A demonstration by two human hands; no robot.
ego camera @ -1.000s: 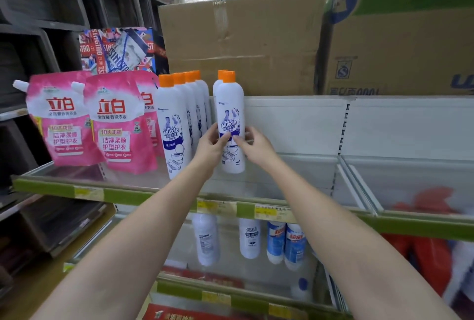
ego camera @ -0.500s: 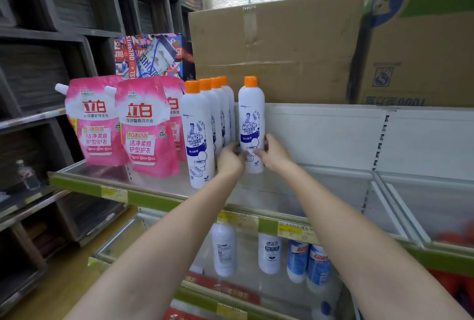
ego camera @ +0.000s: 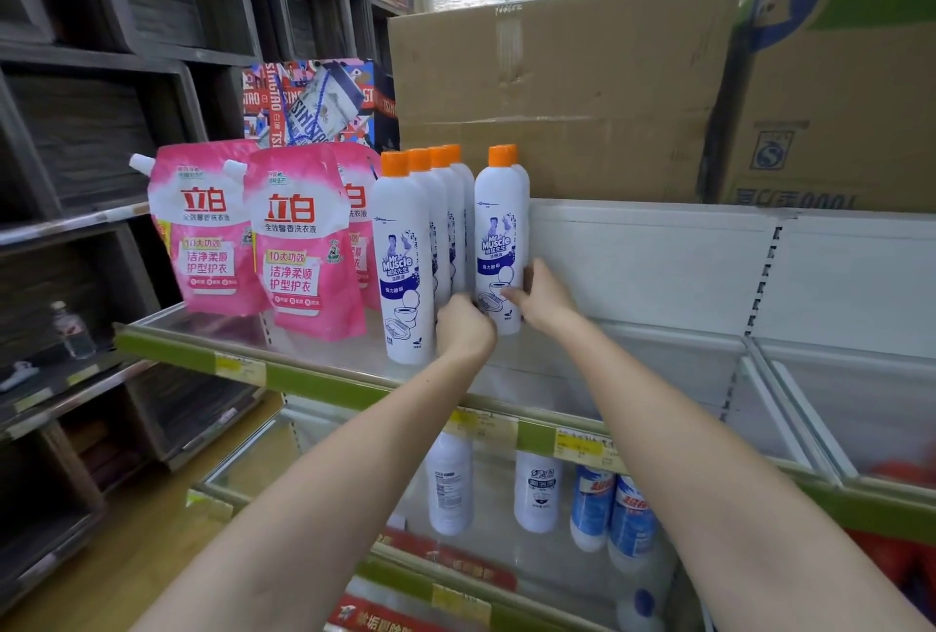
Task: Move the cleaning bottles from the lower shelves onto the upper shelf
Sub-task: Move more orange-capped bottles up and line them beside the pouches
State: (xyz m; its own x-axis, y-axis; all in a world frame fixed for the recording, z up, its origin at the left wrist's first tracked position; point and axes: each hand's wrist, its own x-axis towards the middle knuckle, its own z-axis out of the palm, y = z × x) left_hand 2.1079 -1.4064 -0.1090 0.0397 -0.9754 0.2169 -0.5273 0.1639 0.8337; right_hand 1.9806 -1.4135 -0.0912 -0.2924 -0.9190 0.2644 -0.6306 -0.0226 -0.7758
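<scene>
We are still gripping the Mr Muscle bottle (ego camera: 499, 246) low on both sides, left hand (ego camera: 463, 327) at seven o'clock, right hand (ego camera: 539, 300) at four, now seating it upright on the upper shelf (ego camera: 324, 376); lower bottles (ego camera: 537, 492) are waiting.

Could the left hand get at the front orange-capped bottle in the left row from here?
Probably yes: the left hand sits right beside that front bottle, which stands at the shelf's open edge with nothing before it.
</scene>
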